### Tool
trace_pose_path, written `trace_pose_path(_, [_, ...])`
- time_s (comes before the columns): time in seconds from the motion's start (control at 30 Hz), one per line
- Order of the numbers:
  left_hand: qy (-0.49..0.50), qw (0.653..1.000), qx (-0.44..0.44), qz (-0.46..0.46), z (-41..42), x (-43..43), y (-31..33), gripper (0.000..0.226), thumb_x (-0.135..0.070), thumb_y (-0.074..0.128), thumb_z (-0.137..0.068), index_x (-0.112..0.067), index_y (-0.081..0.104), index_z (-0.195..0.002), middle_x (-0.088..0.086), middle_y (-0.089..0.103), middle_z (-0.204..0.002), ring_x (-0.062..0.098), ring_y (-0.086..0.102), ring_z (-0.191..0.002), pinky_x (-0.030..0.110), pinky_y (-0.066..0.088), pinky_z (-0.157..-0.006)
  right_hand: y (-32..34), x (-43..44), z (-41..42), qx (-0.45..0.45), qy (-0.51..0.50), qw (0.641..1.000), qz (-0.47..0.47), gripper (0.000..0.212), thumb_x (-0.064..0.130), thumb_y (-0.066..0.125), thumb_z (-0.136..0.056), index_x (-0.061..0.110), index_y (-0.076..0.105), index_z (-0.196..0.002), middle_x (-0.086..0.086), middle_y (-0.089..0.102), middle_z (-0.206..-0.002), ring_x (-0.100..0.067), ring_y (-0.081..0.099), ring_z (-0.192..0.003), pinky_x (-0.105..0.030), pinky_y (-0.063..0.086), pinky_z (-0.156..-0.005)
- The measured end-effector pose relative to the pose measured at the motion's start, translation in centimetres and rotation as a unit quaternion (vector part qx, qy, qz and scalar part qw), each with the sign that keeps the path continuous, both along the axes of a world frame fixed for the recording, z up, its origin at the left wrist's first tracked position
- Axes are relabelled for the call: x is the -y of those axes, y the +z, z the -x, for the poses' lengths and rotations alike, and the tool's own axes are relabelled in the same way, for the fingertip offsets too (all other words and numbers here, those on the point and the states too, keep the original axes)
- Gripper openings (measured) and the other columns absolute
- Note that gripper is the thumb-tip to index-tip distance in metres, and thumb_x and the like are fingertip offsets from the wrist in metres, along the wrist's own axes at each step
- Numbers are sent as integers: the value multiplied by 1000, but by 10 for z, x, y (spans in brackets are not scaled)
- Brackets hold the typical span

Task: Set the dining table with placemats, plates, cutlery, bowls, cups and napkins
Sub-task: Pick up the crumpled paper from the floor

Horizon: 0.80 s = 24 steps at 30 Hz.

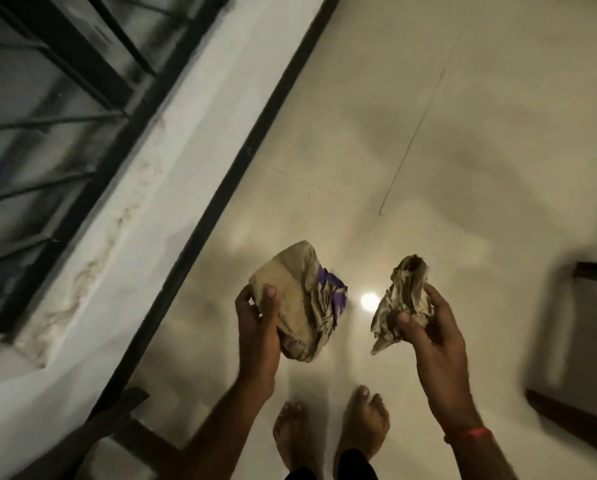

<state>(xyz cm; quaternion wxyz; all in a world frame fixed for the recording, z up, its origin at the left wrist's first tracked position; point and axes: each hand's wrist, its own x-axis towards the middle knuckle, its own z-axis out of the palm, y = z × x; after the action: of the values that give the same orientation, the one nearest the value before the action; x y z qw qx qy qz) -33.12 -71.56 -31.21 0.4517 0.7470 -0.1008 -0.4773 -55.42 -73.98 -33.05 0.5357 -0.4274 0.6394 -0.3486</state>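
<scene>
Glossy cream floor tiles [428, 133] fill the view beneath the person, with no bench in sight. The left hand [257, 323] has its fingers and thumb curled round a crumpled beige cloth napkin with a purple printed patch [297, 299]. The right hand [435, 337] pinches a smaller crumpled beige cloth napkin [408, 296] between thumb and fingers. Both napkins are held in the air above the floor, well apart from each other. The step in hand looks like carrying them to the table. Doing it well probably means keeping each bundle gathered so no loose corner trails, then smoothing or folding them before they are laid, since both are badly creased. Beyond the left hand run a black skirting strip [228, 181], a white wall and a dark barred window [48, 98]. Beyond the right hand stands a dark piece of furniture [588, 341], too blurred to name, which may narrow the path. Below the hands are the person's bare feet [328, 431], and a bright lamp reflection [369, 301] shines on the tiles between the two hands.
</scene>
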Motion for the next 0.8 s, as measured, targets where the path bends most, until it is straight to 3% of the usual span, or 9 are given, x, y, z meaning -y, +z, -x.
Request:
trace_pose_path(0.17, [1, 998, -18, 56, 2, 16, 120, 74, -71, 66, -80, -35, 44, -141, -4, 57, -142, 20, 63, -122, 53, 58, -95, 191, 34, -26, -30, 115, 983, 137, 61, 51, 71, -82, 38, 53, -139, 12, 61, -131, -15, 61, -118, -29, 51, -94])
trace_pose_path(0.27, [-17, 994, -9, 105, 1, 27, 185, 56, -58, 61, -90, -34, 46, -138, -10, 60, -133, 3, 66, -109, 32, 61, -84, 270, 44, -45, -88, 172, 963, 190, 79, 60, 72, -75, 38, 44, -146, 19, 57, -126, -13, 56, -119, -24, 45, -96])
trace_pose_path(0.33, [-32, 992, 18, 121, 3, 25, 228, 60, -67, 61, -89, -37, 45, -138, -15, 59, -131, -3, 65, -106, 20, 58, -75, 308, 38, -56, -126, 191, 946, 231, 86, 63, 72, -75, 37, 37, -149, 24, 50, -128, -11, 51, -122, -30, 42, -99])
trace_pose_path(0.4, [-43, 991, 37, 122, 5, 21, 259, 57, -65, 58, -86, -42, 47, -137, -13, 62, -133, 3, 65, -111, 21, 57, -78, 334, 35, -65, -171, 224, 926, 253, 80, 69, 66, -79, 39, 38, -147, 25, 44, -133, -7, 42, -128, -37, 42, -103])
trace_pose_path(0.47, [-45, 990, 36, 129, 6, 14, 294, 36, -47, 60, -98, -47, 51, -133, -12, 66, -130, 7, 67, -110, 26, 59, -81, 361, 26, -71, -186, 244, 919, 247, 75, 80, 60, -77, 47, 41, -142, 20, 38, -141, -4, 32, -136, -38, 40, -108])
trace_pose_path(0.53, [-37, 988, 24, 148, 5, 3, 330, 31, -35, 60, -101, -46, 54, -129, -12, 69, -125, 5, 69, -106, 22, 58, -76, 394, 16, -76, -141, 236, 936, 220, 77, 89, 56, -70, 55, 42, -137, 19, 28, -151, -3, 25, -143, -35, 36, -112])
trace_pose_path(0.6, [-38, 988, 18, 149, 5, -10, 359, 31, -37, 59, -101, -47, 54, -129, -11, 69, -126, 6, 70, -105, 22, 58, -76, 421, 1, -83, -95, 198, 957, 190, 77, 94, 51, -66, 57, 47, -134, 20, 24, -157, -5, 28, -145, -39, 39, -113])
trace_pose_path(0.7, [-43, 984, -4, 173, 2, -30, 398, 28, -46, 56, -99, -45, 55, -127, -8, 70, -123, 7, 72, -101, 23, 58, -75, 456, -21, -91, -14, 129, 979, 160, 66, 89, 54, -71, 56, 54, -128, 17, 46, -147, -4, 50, -131, -45, 50, -105])
trace_pose_path(0.8, [-40, 977, -53, 202, -3, -48, 423, 49, -68, 57, -88, -42, 55, -129, -7, 68, -127, 9, 70, -108, 25, 58, -80, 482, -41, -99, 66, 96, 988, 102, 57, 75, 70, -71, 56, 56, -123, 21, 65, -124, -4, 66, -110, -41, 57, -96])
